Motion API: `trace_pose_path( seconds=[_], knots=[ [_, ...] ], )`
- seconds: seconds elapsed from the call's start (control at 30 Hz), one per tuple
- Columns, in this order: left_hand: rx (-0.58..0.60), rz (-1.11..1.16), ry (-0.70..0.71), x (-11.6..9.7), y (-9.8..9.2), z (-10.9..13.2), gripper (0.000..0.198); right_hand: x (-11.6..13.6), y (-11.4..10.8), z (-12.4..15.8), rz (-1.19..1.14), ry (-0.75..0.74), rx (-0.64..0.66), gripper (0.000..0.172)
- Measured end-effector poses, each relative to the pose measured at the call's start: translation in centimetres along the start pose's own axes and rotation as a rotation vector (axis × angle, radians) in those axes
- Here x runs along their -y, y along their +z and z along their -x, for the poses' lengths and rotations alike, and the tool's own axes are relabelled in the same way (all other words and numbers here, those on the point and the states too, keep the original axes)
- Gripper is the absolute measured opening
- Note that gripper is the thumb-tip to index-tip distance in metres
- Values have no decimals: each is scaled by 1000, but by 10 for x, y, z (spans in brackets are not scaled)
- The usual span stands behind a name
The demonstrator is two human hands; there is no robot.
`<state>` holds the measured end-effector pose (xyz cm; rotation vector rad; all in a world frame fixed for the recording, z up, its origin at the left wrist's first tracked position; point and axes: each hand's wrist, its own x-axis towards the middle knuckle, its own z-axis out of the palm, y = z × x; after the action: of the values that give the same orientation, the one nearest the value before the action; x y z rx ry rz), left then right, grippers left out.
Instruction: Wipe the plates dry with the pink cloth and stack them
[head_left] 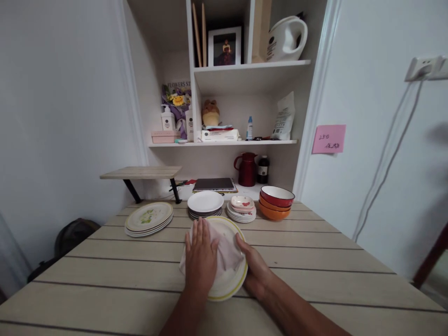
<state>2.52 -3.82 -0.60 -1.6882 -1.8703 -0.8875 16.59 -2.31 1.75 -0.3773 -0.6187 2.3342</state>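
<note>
A white plate with a yellow rim (224, 288) is held tilted above the middle of the table. My right hand (257, 269) grips its right edge, thumb on the upper face and fingers underneath, mostly hidden. Across the plate's face lies a pale pink cloth (227, 249), part of it hanging past the left edge. My left hand (201, 256) rests flat on that cloth with its fingers stretched out, pressing it against the plate.
Behind stand a stack of patterned plates (149, 217), white-topped plates (206, 201), small plates with little dishes (241, 210) and red and orange bowls (276, 203). A small raised shelf (142, 172) is at back left; a red jug (247, 169) stands further back.
</note>
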Motion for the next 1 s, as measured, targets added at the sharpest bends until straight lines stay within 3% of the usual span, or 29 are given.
trace_pose_path(
  seconds=[0.07, 0.27, 0.43, 0.53, 0.63, 0.8, 0.9, 1.0],
  knots=[
    [25, 15, 38, -1, 0, 0, 59, -1, 1, 0, 4, -11, -30, 56],
    [214, 161, 410, -12, -9, 2, 64, 4, -4, -1, -57, 46, -48, 51],
    [282, 236, 529, -22, -13, 6, 66, 20, -12, 2, -72, 132, -122, 58],
    [229, 189, 452, -21, -10, 6, 63, 28, -14, 4, -38, 17, -134, 58],
    [108, 110, 243, -17, -9, 3, 61, 28, -10, 5, -6, -117, -87, 55],
    [-41, 50, -28, -9, -11, -1, 58, 11, -1, 5, 31, -19, 1, 57],
    [-57, 66, -76, -8, -12, -1, 58, 3, 0, 5, 69, 23, -8, 57],
    [-2, 101, 7, -9, -11, 0, 58, 0, -2, 3, 97, 20, -40, 54]
  ],
)
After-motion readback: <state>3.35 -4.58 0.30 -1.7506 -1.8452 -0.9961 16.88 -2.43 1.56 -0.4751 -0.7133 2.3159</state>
